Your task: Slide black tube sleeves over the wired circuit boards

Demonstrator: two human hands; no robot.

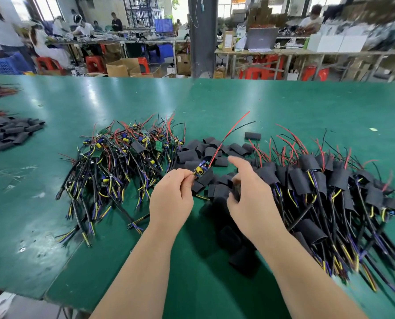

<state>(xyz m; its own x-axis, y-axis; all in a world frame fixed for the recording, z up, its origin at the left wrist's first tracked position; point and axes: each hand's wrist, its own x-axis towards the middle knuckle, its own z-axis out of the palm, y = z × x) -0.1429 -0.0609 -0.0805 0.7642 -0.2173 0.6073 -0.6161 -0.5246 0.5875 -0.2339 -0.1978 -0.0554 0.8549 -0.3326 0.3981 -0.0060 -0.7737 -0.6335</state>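
My left hand [172, 196] pinches a small wired circuit board [201, 169] by its near end; the board's red and black wires [232, 128] stick up and away. My right hand [249, 194] hovers just right of it over loose black tube sleeves [205, 151], fingers relaxed and spread, holding nothing. A tangled pile of bare wired boards [120, 162] lies to the left. To the right is a heap of boards with sleeves on them [330, 180]. More black sleeves [233, 236] lie blurred under my right forearm.
The green table [284, 107] stretches far back. Another heap of black sleeves [10, 133] sits at the far left edge. A single sleeve [253, 135] lies apart behind the middle pile. People work at benches beyond the table.
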